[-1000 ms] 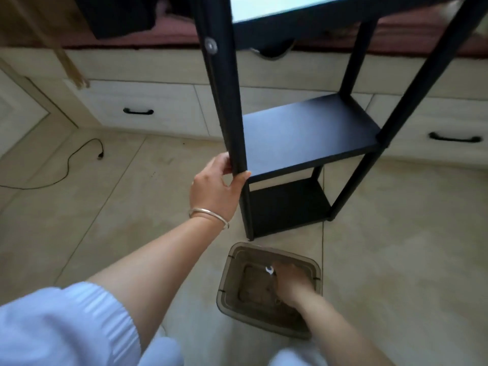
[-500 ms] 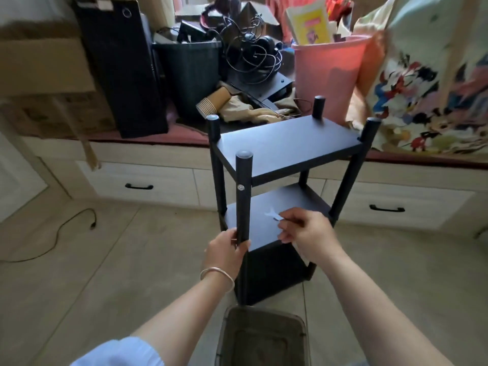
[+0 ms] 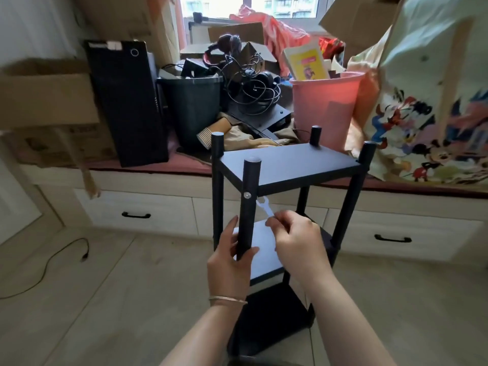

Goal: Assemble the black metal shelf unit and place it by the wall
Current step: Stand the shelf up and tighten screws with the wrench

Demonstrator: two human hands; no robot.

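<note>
The black metal shelf unit [image 3: 287, 165] stands upright on the floor in front of me, with three boards and four round posts. My left hand [image 3: 229, 262] grips the near front post [image 3: 249, 207] below the top board. A silver bolt head [image 3: 247, 194] shows on that post. My right hand [image 3: 297, 241] pinches a small flat silver wrench [image 3: 264, 207], its open jaw just right of the bolt head.
A window bench with white drawers [image 3: 137, 210] runs behind the shelf, piled with a black computer tower [image 3: 126, 101], a dark bin [image 3: 194, 107], a pink bucket [image 3: 324, 107], cardboard boxes and a printed bag [image 3: 422, 114]. A black cable [image 3: 66, 257] lies on the floor at left.
My right hand came up out of the floor tray with the wrench and brought it to the bolt on the front post. My view rose from the floor to the shelf top.
</note>
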